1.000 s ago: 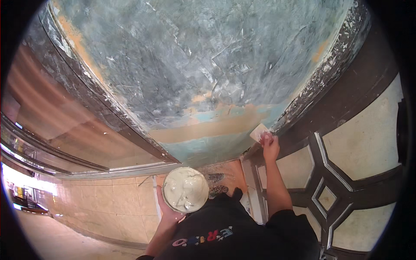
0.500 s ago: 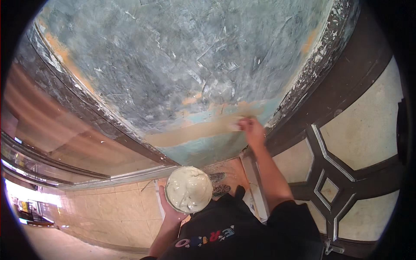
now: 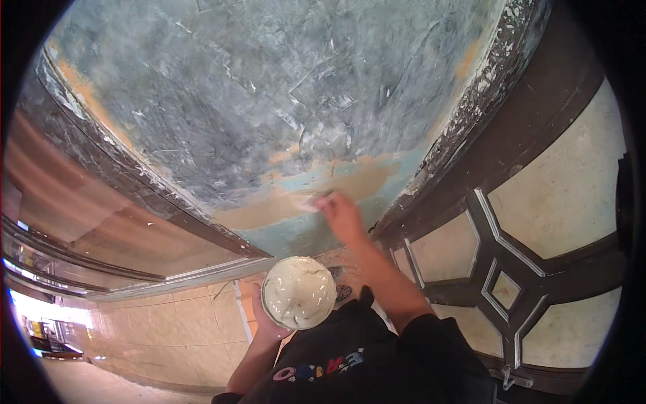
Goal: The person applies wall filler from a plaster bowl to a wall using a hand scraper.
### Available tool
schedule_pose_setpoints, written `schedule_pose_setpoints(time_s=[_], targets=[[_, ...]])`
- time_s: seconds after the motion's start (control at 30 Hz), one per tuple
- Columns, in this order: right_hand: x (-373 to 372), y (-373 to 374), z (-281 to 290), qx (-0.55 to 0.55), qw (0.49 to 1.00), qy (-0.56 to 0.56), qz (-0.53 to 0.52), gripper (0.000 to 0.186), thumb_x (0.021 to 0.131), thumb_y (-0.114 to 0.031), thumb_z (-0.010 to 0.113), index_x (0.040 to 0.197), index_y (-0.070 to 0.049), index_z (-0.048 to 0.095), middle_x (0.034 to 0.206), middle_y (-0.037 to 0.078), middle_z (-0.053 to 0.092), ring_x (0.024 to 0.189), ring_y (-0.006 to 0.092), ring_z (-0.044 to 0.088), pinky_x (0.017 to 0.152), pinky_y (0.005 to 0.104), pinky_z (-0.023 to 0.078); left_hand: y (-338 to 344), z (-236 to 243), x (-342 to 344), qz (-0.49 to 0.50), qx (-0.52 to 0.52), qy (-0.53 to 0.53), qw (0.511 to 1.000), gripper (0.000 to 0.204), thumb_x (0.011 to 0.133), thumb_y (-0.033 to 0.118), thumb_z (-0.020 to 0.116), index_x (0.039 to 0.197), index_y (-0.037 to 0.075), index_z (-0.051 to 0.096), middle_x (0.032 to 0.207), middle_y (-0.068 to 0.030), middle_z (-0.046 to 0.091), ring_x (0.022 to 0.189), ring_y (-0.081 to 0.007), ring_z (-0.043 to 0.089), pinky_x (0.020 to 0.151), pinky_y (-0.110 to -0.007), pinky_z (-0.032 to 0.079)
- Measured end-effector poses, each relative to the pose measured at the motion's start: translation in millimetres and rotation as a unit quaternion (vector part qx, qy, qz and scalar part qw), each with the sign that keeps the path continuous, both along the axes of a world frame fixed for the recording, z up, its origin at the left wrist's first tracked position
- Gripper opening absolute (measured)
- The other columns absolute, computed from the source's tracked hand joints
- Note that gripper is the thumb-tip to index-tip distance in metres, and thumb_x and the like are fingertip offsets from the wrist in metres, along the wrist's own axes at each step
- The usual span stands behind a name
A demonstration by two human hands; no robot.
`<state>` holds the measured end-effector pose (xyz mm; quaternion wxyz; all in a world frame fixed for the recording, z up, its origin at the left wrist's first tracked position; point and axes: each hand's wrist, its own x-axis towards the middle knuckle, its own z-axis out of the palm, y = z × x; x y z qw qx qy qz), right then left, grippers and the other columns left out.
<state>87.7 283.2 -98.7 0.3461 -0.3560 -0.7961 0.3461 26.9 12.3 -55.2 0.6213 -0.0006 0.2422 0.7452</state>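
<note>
My left hand (image 3: 266,315) is wrapped round the side of a round tub of creamy off-white paste (image 3: 299,293), held upright in front of my body. My right hand (image 3: 342,217) pinches a small putty knife (image 3: 308,200), blurred by motion, its pale blade against the wall. Under the blade runs a tan band of smeared paste (image 3: 259,212) across the lower wall. Above it the wall (image 3: 269,81) is mottled grey-blue with scratches and orange patches; below it a teal strip (image 3: 289,236) shows.
Dark, paint-flecked frames (image 3: 464,114) border the wall on both sides. To the right is a dark door with pale panels (image 3: 444,249). A brown glossy panel (image 3: 121,215) stands at the left, above beige floor tiles (image 3: 168,323). My shoe (image 3: 343,292) shows behind the tub.
My right hand has swept the putty knife leftward along the tan band, from its right end to about its middle. My left hand still holds the tub, and the view has shifted slightly.
</note>
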Motion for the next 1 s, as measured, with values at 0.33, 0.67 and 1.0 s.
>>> schedule_pose_setpoints(time_s=[0.33, 0.67, 1.0], targets=[[138.4, 75.3, -54.3, -0.158, 0.939, 0.25, -0.176, 0.023, 0.098, -0.024, 0.054, 0.091, -0.003, 0.054, 0.08, 0.008, 0.066, 0.067, 0.0164, 0.066, 0.056, 0.0265, 0.051, -0.9, -2.5, 1.2, 0.031, -0.008, 0.012, 0.999, 0.081, 0.092, 0.068, 0.026, 0.144, 0.008, 0.035, 0.146, -0.0163, 0.039, 0.13, -0.0365, 0.042, 0.107, -0.054, 0.036], [35.3, 18.0, -49.3, -0.435, 0.832, 0.331, -0.094, 0.027, 0.099, -0.033, 0.053, 0.098, -0.007, 0.047, 0.073, 0.002, 0.054, 0.063, 0.0128, 0.062, 0.051, 0.0233, 0.05, 14.1, 5.1, 9.7, 0.05, -0.007, 0.09, 0.995, 0.076, 0.094, 0.065, 0.023, 0.143, 0.008, 0.037, 0.145, -0.0147, 0.041, 0.13, -0.0334, 0.044, 0.107, -0.052, 0.037], [73.2, 25.2, -151.2, -0.553, 0.774, 0.267, -0.155, 0.024, 0.1, -0.033, 0.049, 0.1, -0.008, 0.05, 0.076, 0.003, 0.057, 0.052, 0.0121, 0.056, 0.046, 0.0258, 0.049, 14.1, 10.0, 26.1, 0.081, -0.052, 0.075, 0.993, 0.078, 0.092, 0.067, 0.026, 0.145, 0.01, 0.035, 0.145, -0.0148, 0.04, 0.131, -0.0351, 0.042, 0.107, -0.052, 0.037]])
